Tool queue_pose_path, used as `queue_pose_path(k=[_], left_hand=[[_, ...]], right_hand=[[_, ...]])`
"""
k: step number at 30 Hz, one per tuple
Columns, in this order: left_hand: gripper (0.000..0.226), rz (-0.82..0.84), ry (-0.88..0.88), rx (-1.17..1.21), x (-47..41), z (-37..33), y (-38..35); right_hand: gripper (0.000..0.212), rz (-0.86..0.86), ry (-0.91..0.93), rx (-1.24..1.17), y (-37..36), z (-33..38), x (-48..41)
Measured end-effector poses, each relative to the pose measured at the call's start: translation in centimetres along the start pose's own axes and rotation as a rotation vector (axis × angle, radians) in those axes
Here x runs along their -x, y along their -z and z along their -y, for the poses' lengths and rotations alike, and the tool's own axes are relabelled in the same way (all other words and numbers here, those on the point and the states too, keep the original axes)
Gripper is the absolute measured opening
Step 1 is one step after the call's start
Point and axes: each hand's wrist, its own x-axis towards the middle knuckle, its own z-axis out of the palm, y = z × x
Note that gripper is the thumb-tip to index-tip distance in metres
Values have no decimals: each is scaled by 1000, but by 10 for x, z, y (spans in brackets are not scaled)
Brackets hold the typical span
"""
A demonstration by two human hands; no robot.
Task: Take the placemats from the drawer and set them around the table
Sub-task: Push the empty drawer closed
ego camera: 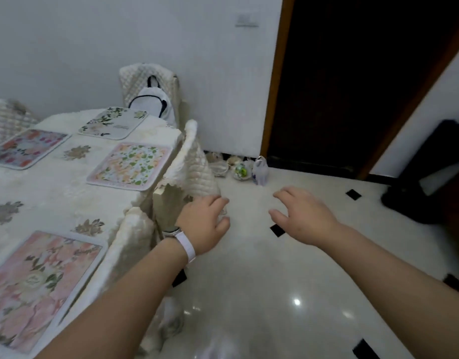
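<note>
My left hand [206, 224]: fingers loose and spread, holding nothing, out over the floor just beside the quilted chair cover [194, 164]; I cannot tell whether my fingertips touch it.
My right hand [302, 216]: palm down, fingers spread wide, holding nothing, above the pale floor tiles [249, 294].
Wrist: a white watch strap [186, 245] on my left arm.
Placemats: four lie flat on the table [55, 193], to my left.
Nearest: pink floral placemat [42, 286] by the table edge.
Middle: green-and-orange leaf placemat [131, 165] in front of the covered chair.
Far end: white floral placemat [114, 123].
Far side: blue-and-pink placemat [26, 149].
End chair: a white backpack [152, 103] sits on it.
By the wall: small bowls [238, 169] on the floor.
</note>
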Motion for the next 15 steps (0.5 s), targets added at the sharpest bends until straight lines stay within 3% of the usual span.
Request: queue_pose_path(k=[15], left_hand=[[54,131,-475,-57,-109,-343,-97]], right_hand=[[56,-111,-465,-71,40,-310,199]])
